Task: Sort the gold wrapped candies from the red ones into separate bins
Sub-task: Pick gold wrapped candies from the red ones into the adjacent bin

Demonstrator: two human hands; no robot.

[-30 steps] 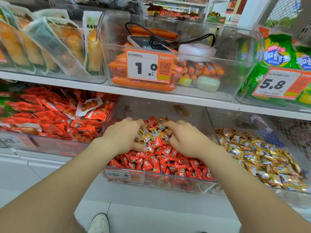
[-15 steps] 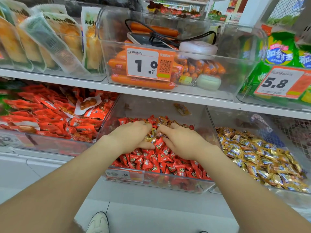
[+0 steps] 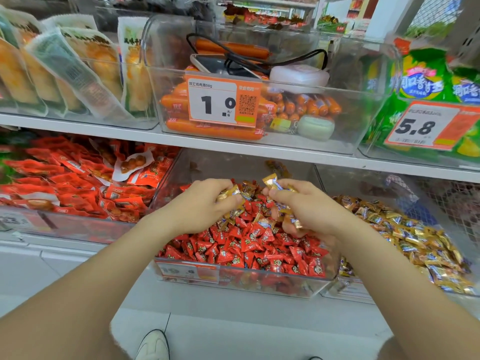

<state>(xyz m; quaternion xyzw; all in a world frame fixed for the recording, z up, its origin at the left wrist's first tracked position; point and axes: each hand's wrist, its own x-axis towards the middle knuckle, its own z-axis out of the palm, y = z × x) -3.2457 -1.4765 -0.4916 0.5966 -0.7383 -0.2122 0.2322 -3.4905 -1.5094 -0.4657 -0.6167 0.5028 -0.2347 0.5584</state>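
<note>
Two hands work above the middle bin (image 3: 233,278), a clear bin on the lower shelf (image 3: 389,166) that holds mostly red candies (image 3: 246,245).

Left hand (image 3: 205,203): fingers (image 3: 220,183) curled down and clamped on gold candies (image 3: 230,194). One wrapper sticks out from under the fingertips. Its long axis runs from lower left to upper right, and its free end points toward the other hand. A second gold wrapper hangs just below the thumb, touching the red heap.

Right hand (image 3: 306,206): thumb and forefinger are pressed together on a single gold piece (image 3: 270,181). It stands above the knuckles with its long axis tilted up and to the left, and its twisted end points toward the back of the bin. More gold wrappers show under the curled lower fingers, against the palm. How many cannot be told.

Both hands sit close together over the rear half of the middle bin, raised off the heap. A few gold and brown wrappers lie mixed into the red between and behind the hands.

Right bin (image 3: 345,289): stands just beside the middle bin and holds a gold pile (image 3: 415,242). Neither hand is over it.

Other items: a bin of red packets (image 3: 65,178) to the left; on the upper shelf a bin of sausages (image 3: 207,129) with an orange price tag (image 3: 222,100) reading 1.0; a white shoe (image 3: 154,344) on the floor below.
</note>
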